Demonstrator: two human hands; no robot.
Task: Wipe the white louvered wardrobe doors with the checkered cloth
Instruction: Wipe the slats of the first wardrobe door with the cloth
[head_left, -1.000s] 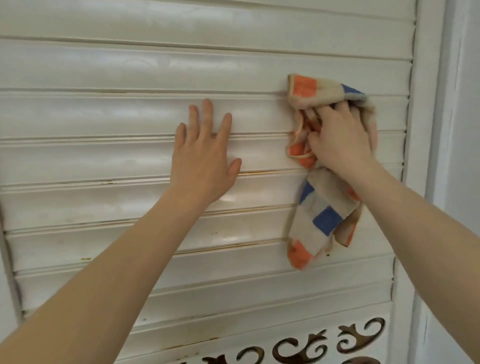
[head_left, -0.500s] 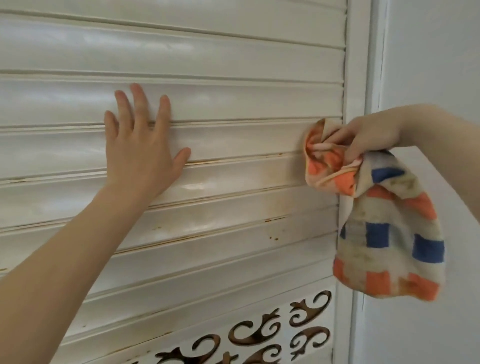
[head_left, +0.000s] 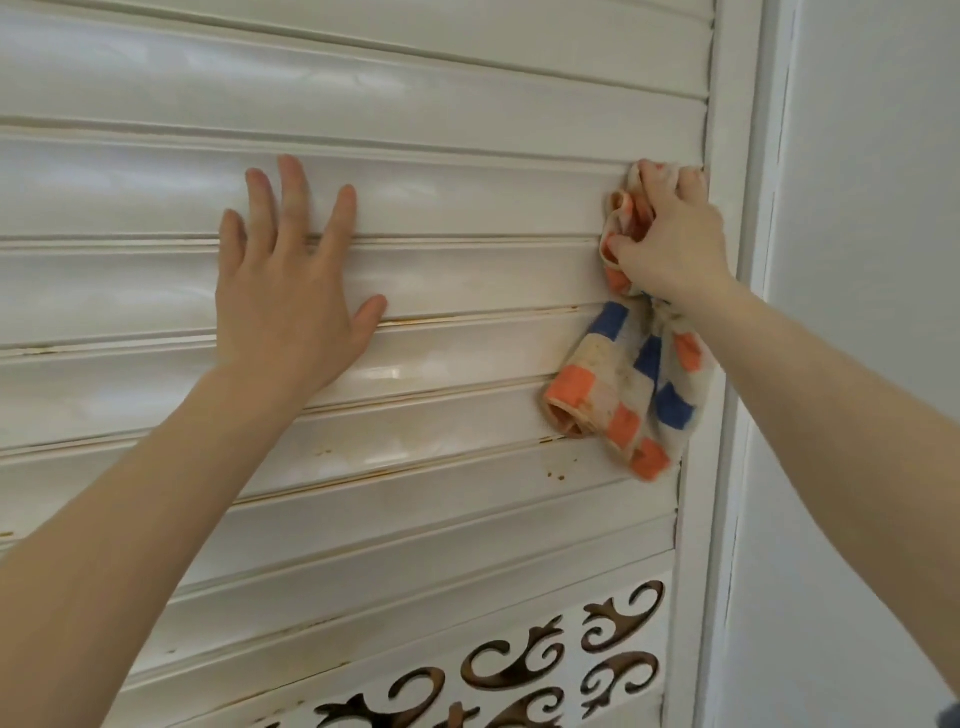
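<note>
The white louvered wardrobe door (head_left: 467, 130) fills the view, its horizontal slats glossy with brownish grime in the gaps. My left hand (head_left: 291, 291) lies flat with fingers spread against the middle slats. My right hand (head_left: 670, 244) grips the bunched checkered cloth (head_left: 623, 395), orange, blue and cream, and holds it against a slat at the door's right end. The cloth's loose part hangs below my fist over the lower slats.
The door's white upright frame (head_left: 727, 156) runs down just right of the cloth, with a plain pale wall (head_left: 872, 312) beyond. A cut-out scrollwork panel (head_left: 545, 670) sits under the slats. Small brown specks (head_left: 556, 474) mark a lower slat.
My right hand swung the cloth off the door to the right, then brought it back onto the slats at the right end. The left hand stayed pressed on the slats.
</note>
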